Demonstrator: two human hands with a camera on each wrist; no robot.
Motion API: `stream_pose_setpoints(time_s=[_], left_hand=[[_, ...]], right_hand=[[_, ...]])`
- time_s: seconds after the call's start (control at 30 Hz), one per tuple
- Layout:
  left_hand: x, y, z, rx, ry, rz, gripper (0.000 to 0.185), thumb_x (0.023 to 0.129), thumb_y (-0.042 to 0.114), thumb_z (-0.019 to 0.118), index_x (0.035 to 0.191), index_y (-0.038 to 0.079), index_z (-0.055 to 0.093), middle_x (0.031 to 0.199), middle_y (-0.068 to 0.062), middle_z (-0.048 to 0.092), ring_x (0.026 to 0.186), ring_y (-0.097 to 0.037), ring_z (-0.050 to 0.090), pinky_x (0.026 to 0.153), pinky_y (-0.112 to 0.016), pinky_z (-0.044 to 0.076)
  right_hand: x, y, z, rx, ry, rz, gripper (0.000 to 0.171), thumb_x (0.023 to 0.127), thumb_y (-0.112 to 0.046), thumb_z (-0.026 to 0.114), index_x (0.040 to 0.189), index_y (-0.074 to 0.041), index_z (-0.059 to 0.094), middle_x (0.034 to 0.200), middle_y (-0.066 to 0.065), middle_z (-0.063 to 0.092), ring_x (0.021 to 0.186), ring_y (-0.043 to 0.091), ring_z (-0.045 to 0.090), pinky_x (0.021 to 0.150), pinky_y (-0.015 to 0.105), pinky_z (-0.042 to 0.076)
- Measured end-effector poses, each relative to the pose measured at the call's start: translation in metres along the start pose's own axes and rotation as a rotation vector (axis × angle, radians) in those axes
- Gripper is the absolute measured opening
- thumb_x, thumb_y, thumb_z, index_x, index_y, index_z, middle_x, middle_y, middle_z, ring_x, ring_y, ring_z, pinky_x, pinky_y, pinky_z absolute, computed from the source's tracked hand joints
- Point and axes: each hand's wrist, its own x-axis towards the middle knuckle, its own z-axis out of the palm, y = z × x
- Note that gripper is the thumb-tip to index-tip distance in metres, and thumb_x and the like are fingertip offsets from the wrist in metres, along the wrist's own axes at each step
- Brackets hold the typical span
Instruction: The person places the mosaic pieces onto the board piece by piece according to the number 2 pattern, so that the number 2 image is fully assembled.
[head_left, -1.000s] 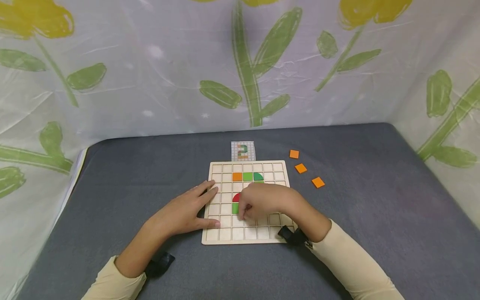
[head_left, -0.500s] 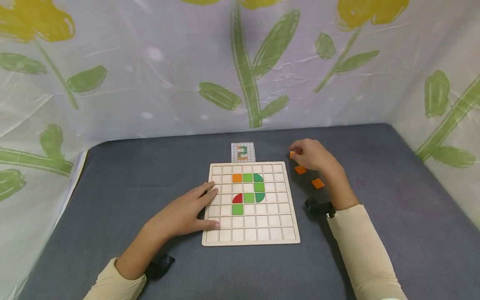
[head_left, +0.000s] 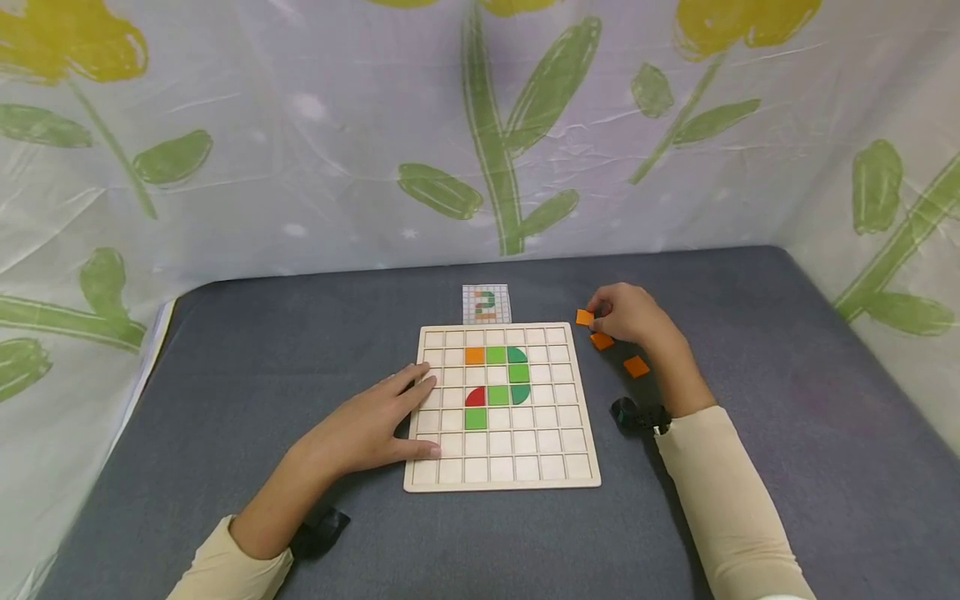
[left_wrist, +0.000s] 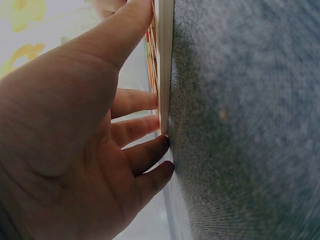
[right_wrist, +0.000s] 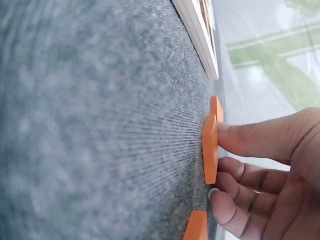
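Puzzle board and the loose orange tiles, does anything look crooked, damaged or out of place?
Nothing stands out. The puzzle board lies flat and square on the grey cloth, its coloured pieces seated in their cells. The left hand rests on its left edge. The right hand pinches one orange tile; two more orange tiles lie flat nearby.

The board (head_left: 501, 467) lies in the middle of the surface (head_left: 225, 350). A card (head_left: 486, 303) lies just behind it. Three tiles (head_left: 636, 366) lie to its right, near the right hand (head_left: 626, 314).

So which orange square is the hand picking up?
The farthest loose orange square, tilted up in the right hand's fingers; the other two lie flat.
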Motion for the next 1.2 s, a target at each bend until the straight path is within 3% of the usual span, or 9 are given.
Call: stream_pose_setpoints(time_s=[0.4,0.77,1.07,1.2], left_hand=[[-0.002,0.0,0.001,-0.001,-0.007,-0.004,0.092,0.075,0.069,0.051,0.144,0.014,0.026,0.148,-0.005,0.017,0.131,-0.021,0.023,0.096,-0.041,0.034],[-0.001,0.002,0.0,-0.004,-0.008,-0.013,0.092,0.075,0.068,0.053,0.143,0.013,0.027,0.148,-0.005,0.017,0.131,-0.02,0.023,0.096,-0.04,0.034],[-0.002,0.002,-0.002,-0.012,-0.01,-0.017,0.092,0.075,0.068,0.052,0.143,0.013,0.026,0.148,-0.006,0.017,0.132,-0.02,0.021,0.097,-0.041,0.033],[-0.002,0.002,-0.002,-0.013,-0.012,-0.015,0.091,0.075,0.068,0.052,0.144,0.013,0.026,0.148,-0.006,0.016,0.132,-0.021,0.021,0.097,-0.041,0.033]], right_hand=[[-0.004,-0.007,-0.003,-0.066,-0.024,0.015,0.016,0.079,-0.012,0.064,0.094,-0.004,0.067,0.092,0.009,0.061,0.072,0.023,0.053,0.06,0.034,0.044],[-0.01,-0.005,-0.012,-0.07,-0.099,-0.073,0.018,0.078,-0.015,0.069,0.093,-0.006,0.069,0.091,0.006,0.062,0.073,0.02,0.054,0.063,0.035,0.046],[-0.011,-0.024,-0.008,-0.094,-0.197,-0.156,0.007,0.077,-0.017,0.069,0.083,-0.013,0.068,0.074,0.0,0.06,0.061,0.017,0.053,0.057,0.032,0.044],[-0.013,-0.033,-0.004,-0.065,-0.262,-0.249,0.013,0.075,-0.017,0.073,0.087,-0.013,0.068,0.077,-0.002,0.061,0.062,0.015,0.055,0.059,0.031,0.046]])
